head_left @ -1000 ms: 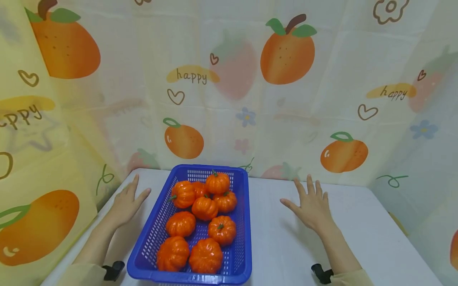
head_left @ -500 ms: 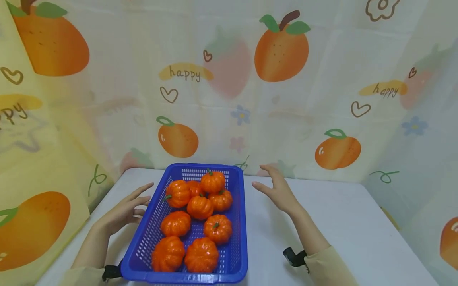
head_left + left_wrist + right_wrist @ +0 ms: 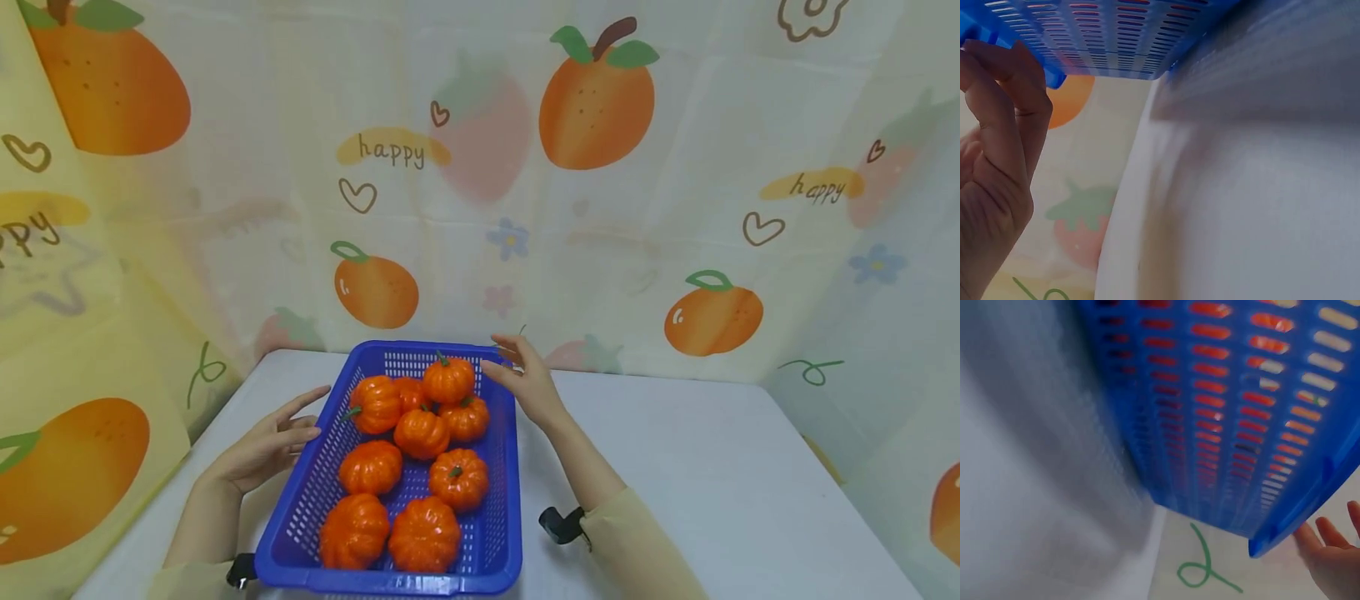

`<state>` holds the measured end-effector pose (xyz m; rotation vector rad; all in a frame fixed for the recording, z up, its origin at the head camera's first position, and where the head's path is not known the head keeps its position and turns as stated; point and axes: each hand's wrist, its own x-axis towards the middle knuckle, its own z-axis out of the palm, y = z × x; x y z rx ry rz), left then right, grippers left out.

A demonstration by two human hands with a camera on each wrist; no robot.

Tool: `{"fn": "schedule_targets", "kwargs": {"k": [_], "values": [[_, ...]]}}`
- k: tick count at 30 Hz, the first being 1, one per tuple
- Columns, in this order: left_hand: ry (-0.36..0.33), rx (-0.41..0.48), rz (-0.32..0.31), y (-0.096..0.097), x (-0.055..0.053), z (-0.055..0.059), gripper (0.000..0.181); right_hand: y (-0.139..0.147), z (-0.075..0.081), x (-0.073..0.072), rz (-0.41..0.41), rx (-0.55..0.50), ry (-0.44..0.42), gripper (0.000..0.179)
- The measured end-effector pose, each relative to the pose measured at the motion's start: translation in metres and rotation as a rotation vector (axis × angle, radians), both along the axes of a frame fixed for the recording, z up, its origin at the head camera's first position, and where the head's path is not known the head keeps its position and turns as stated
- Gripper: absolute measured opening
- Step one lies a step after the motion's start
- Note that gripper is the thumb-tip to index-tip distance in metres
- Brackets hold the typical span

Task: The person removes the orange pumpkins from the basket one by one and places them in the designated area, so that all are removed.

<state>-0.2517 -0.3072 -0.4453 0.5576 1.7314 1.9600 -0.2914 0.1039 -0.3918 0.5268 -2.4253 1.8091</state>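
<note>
A blue plastic basket (image 3: 513, 508) with slotted walls sits on the white table, holding several glossy orange pumpkins (image 3: 425, 535) with green stems. At its left long side my left hand (image 3: 255, 454) has its fingers extended to the rim, thumb and index finger uppermost. The left wrist view shows bent fingers of that left hand (image 3: 1004, 125) close by the slotted wall (image 3: 1129, 44). My right hand (image 3: 536, 392) reaches over the far right corner, its fingertips above or at the rim. In the right wrist view, the fingers of the right hand (image 3: 1335, 556) lie beside the rim.
The white tabletop (image 3: 660, 467) extends to the right of the basket. Behind it hangs a pale curtain (image 3: 465, 275) printed with fruit, hearts and words. A yellowish curtain side (image 3: 67, 333) borders the table at the left. Each wrist carries a black camera mount (image 3: 562, 525).
My right hand has moved left from over the table to the basket's far right corner. The left hand has turned and come in to the left rim. The basket stays on the table.
</note>
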Motion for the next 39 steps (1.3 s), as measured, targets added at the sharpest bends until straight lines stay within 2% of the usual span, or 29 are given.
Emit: {"fn": "schedule_targets", "kwargs": {"k": [4,9,20,31,36,39], "values": [[-0.028,0.132,-0.060,0.002,0.000,-0.003,0.067,-0.009,0.002,-0.004,0.044,-0.017,-0.042,0.053],[-0.055,0.190,-0.072,0.004,-0.004,-0.004,0.065,-0.018,0.003,-0.012,0.065,0.014,-0.099,0.061],[-0.075,0.230,-0.117,0.006,-0.005,-0.003,0.063,-0.031,0.000,-0.025,0.079,-0.043,-0.167,0.062],[-0.057,0.230,-0.106,0.002,-0.004,-0.004,0.062,-0.047,0.001,-0.027,0.040,0.065,-0.199,0.067],[-0.049,0.235,-0.125,0.003,-0.005,-0.004,0.063,-0.053,-0.005,-0.028,0.006,0.180,-0.143,0.070],[-0.030,0.207,-0.129,0.002,-0.007,-0.003,0.063,-0.057,-0.008,-0.026,-0.003,0.236,-0.111,0.070]]}}
